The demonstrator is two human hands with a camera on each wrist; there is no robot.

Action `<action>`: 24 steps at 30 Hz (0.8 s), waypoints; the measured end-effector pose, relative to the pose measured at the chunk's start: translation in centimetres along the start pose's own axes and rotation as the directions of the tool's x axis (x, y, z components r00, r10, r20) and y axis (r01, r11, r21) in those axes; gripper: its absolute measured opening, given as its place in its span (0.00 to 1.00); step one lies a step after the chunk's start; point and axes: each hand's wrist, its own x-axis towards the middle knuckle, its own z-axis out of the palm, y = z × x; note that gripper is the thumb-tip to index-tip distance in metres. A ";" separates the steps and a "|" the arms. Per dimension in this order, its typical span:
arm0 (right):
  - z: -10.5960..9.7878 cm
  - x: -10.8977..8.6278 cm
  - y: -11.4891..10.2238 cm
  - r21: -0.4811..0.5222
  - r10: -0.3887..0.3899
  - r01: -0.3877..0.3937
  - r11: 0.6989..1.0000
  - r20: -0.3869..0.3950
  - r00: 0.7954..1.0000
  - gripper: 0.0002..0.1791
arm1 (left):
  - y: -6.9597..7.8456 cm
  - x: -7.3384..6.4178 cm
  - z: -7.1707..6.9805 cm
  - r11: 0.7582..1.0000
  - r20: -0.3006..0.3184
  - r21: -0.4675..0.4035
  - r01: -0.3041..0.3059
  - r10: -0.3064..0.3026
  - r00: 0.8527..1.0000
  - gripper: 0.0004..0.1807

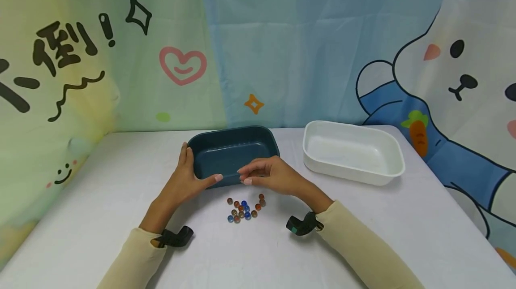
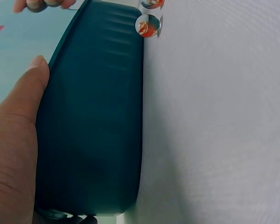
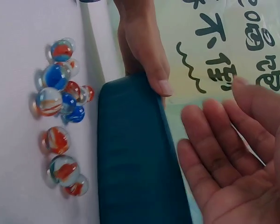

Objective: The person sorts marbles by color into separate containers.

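A dark teal rectangular tray [image 1: 238, 139] stands on the table. My left hand [image 1: 187, 181] holds its front left corner, thumb along the front rim and fingers against the left side. In the left wrist view that thumb [image 2: 25, 93] lies at the rim. My right hand [image 1: 274, 174] hovers by the tray's front rim with loosely bent fingers. The right wrist view shows its palm [image 3: 242, 186] with nothing in it. Several glass marbles [image 1: 247, 215], blue and orange-brown, lie loose in front of the tray; the right wrist view shows coloured swirls in these marbles [image 3: 56, 77].
A white rectangular tray [image 1: 354, 170] stands to the right of the teal one, and no contents show in it. White cloth [image 1: 250, 262] covers the table. Behind it hangs a printed cartoon curtain [image 1: 282, 56]. Each wrist wears a small black camera [image 1: 177, 236].
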 end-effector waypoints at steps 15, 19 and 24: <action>0.7 0.3 3.3 -0.080 0.081 -0.066 0.995 0.194 0.978 0.16 | -0.1 0.1 0.1 1.000 0.009 0.021 0.011 -0.011 1.000 0.72; 0.9 0.3 3.7 -0.102 0.111 -0.095 0.990 0.167 0.980 0.15 | -0.1 0.2 0.1 1.000 0.010 0.021 0.012 -0.012 1.000 0.72; 1.3 0.3 4.1 -0.124 0.125 -0.106 0.987 0.156 0.980 0.13 | -0.1 0.1 0.0 1.000 0.014 0.019 0.011 -0.012 1.000 0.72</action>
